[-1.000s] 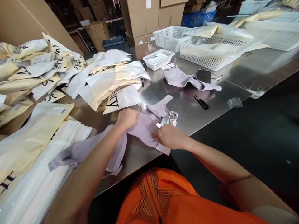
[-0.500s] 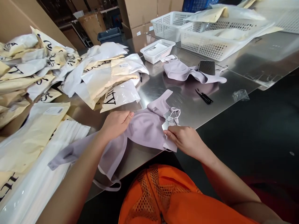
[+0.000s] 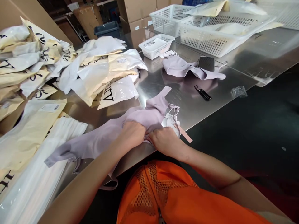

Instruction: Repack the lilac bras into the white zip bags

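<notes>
A lilac bra lies spread along the front edge of the metal table, one wing reaching left onto a stack of plastic bags and one strap hanging over the edge. My left hand is closed on the middle of the bra, knuckles up. Beside it, almost touching, my right hand pinches the bra's lower edge; the fingertips of both hands are partly hidden in the cloth. White hang tags on a cord and a pink strip lie by the bra's right end.
A second lilac bra lies farther back with a dark phone on it. Black thread snips rest nearby. Packed bags are heaped at left. White baskets stand at the back, and a crumpled clear wrapper lies near the right edge.
Both hands have come together at the middle of the bra; the right has left the tags and moved left. The cups are now turned over, and the pink strip shows.
</notes>
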The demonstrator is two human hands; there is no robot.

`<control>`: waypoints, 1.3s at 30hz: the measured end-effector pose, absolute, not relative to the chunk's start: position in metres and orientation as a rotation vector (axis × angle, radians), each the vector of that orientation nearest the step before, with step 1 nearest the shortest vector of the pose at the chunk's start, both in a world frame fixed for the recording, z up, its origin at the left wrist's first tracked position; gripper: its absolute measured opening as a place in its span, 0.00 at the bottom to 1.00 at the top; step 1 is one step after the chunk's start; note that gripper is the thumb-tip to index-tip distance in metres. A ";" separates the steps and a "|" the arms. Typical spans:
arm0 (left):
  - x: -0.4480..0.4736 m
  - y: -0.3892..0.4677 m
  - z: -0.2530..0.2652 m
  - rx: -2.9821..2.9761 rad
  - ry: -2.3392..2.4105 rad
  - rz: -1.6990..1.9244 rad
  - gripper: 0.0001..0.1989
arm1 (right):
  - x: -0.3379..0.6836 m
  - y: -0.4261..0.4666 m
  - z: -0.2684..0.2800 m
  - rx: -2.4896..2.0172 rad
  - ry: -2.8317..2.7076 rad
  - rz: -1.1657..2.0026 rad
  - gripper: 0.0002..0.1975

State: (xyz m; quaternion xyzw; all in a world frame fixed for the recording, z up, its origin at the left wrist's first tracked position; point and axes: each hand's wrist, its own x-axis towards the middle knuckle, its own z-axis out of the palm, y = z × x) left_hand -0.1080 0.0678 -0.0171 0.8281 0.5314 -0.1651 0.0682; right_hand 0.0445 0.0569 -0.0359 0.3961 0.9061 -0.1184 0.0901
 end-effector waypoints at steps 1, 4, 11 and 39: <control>-0.110 0.068 -0.018 2.513 1.565 -0.491 0.15 | 0.045 0.056 -0.036 1.138 2.700 -0.357 0.15; -0.120 0.070 -0.017 2.546 1.568 -0.451 0.17 | 0.052 0.053 -0.039 1.024 2.773 -0.397 0.13; -0.132 0.081 -0.024 2.525 1.568 -0.298 0.20 | 0.069 0.046 -0.051 0.953 2.860 -0.432 0.12; -0.271 -0.134 -0.068 1.013 2.732 1.250 0.15 | 0.111 0.046 0.033 1.191 3.288 -0.211 0.14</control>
